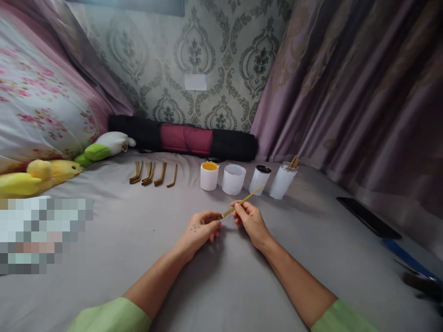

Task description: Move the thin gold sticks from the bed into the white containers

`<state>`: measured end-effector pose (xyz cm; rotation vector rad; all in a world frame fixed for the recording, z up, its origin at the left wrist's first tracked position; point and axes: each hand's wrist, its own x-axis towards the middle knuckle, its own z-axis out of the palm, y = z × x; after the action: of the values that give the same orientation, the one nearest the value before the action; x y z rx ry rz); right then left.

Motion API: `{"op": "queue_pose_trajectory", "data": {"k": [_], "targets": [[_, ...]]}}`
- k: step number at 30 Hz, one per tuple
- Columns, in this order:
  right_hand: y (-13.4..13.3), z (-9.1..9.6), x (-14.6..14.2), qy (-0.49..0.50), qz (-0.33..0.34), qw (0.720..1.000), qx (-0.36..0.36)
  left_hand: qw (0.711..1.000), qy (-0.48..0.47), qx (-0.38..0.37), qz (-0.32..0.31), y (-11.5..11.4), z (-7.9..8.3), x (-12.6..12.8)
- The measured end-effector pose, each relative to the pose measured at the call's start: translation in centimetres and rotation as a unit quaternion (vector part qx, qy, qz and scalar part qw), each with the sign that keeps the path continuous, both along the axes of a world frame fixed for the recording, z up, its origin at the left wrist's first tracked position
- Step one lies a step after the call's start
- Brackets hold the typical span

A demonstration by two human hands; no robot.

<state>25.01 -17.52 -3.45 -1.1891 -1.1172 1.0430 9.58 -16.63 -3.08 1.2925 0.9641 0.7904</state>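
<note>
A thin golden drinking straw slants between my two hands above the grey sheet. My left hand pinches its near lower end, and the fingertips hide that end. My right hand grips it around the middle between thumb and fingers, while the far end points up and right toward a white cup with a black inside. To the left on the sheet lie groups of bent golden straws, and a single bent straw lies apart from them.
Behind my hands stand a white cup with yellow inside, a translucent white cup and a taller jar holding straws. A black phone lies at right. Plush toys sit at left; a black and red roll lies against the wall.
</note>
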Motion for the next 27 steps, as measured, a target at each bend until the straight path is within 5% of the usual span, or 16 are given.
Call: {"op": "queue_pose_trajectory", "data": {"k": [7,17,27], "targets": [[-0.3,0.1,-0.3,-0.025,-0.007,1.0,0.008,0.964,-0.166,-0.206,-0.003,0.2,0.4,-0.4],[-0.6,0.0,-0.1,-0.013,-0.018,1.0,0.001,0.951,-0.172,-0.255,-0.015,0.5,0.6,-0.7],[0.2,1.2,1.7,0.086,-0.098,0.991,0.026,0.94,-0.191,-0.282,0.003,0.7,0.5,-1.0]]}}
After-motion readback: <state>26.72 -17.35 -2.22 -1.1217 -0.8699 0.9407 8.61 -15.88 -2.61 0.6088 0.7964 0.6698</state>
